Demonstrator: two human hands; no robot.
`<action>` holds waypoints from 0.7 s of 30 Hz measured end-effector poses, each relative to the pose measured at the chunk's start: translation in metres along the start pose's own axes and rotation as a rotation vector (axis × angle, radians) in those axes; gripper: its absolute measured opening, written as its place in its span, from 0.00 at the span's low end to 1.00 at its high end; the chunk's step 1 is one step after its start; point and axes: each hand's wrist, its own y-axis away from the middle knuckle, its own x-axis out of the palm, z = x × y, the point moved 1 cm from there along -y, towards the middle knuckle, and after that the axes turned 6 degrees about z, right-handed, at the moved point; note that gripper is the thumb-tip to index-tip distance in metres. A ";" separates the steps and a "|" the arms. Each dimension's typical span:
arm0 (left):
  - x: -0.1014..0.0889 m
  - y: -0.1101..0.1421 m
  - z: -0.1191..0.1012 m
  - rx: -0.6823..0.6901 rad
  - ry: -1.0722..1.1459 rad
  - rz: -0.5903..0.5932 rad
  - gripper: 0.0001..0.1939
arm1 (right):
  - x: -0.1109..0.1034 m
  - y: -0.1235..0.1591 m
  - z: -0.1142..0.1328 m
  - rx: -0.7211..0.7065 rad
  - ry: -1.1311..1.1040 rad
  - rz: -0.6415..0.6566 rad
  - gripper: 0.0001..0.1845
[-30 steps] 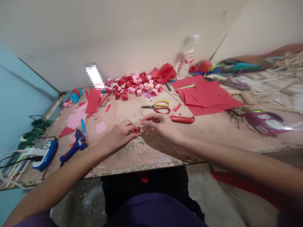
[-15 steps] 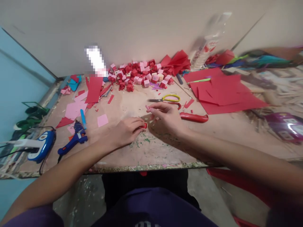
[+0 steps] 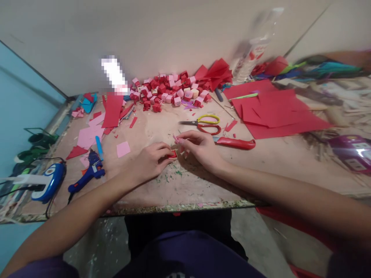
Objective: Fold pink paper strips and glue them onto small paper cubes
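Box (image 3: pixel 172 154) and left hand (image 3: pixel 153 160) meet near the front middle of the desk (image 3: pixel 255 173) in the head view: the small box sits at the tips of the left thumb and fingers, which are clamped on its side and cover part of it. Just beyond its right edge, the right hand (image 3: pixel 203 150) pinches a small pink strip (image 3: pixel 175 139) between thumb and finger, near the box but apart from it. Behind the right hand lie scissors (image 3: pixel 198 122) with one yellow and one red handle, and close to its wrist side a red-handled knife (image 3: pixel 237 143), whose blade is partly covered by that hand. Green specks (image 3: pixel 171 175) are scattered on the surface in front of the box. A crowded heap of red and pink blocks (image 3: pixel 168 92) stands along the wall, well apart from both hands, with red sheets (image 3: pixel 269 112) to its right. To the left rest a pink square (image 3: pixel 123 149) and, nearer the person's left forearm, a blue glue gun (image 3: pixel 91 170). The box looks red inside with a pale rim, its open side facing the right hand; the strip is too small to tell its exact shape.
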 end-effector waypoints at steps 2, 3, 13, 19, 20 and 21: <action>0.002 0.002 0.002 0.009 -0.005 -0.019 0.05 | 0.001 0.001 -0.002 -0.008 0.014 0.007 0.10; 0.002 0.003 0.003 0.015 -0.008 -0.029 0.05 | 0.002 0.001 -0.003 -0.014 0.020 0.005 0.10; -0.002 0.004 -0.003 0.040 -0.041 -0.080 0.04 | 0.004 0.004 -0.007 -0.022 0.057 0.016 0.08; 0.001 0.007 0.001 0.064 -0.074 -0.064 0.06 | 0.005 0.004 -0.006 -0.020 0.061 0.041 0.07; 0.002 0.007 0.001 0.063 -0.076 -0.059 0.06 | 0.005 0.004 -0.006 -0.020 0.062 0.043 0.07; 0.002 0.007 0.001 0.061 -0.077 -0.054 0.06 | 0.005 0.004 -0.006 -0.019 0.061 0.044 0.07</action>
